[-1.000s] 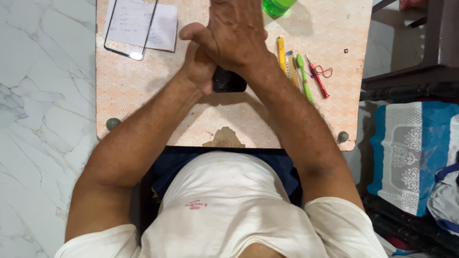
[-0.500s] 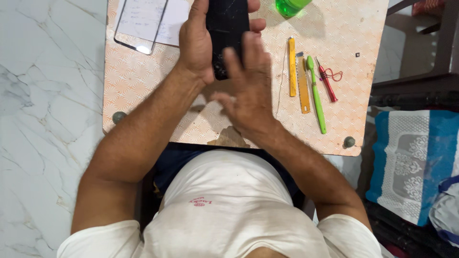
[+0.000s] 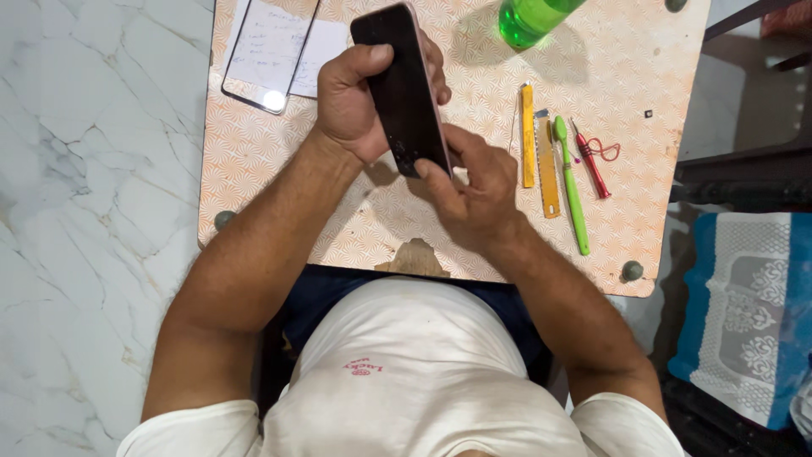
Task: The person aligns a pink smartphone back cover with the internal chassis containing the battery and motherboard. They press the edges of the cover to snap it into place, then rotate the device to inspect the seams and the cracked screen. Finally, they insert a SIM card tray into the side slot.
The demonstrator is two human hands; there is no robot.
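Black phone [image 3: 404, 89] between both hands

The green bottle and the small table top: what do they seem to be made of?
The green bottle looks like clear tinted plastic: light passes through it and throws a green glow on the surface. The table top seems to be board under a printed orange-patterned laminate, since a chipped patch at the near edge shows brown material.

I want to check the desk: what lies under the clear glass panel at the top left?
Under the clear glass panel lies a white paper sheet with handwriting, resting on the orange patterned table. The sheet's upper end is outside the picture.
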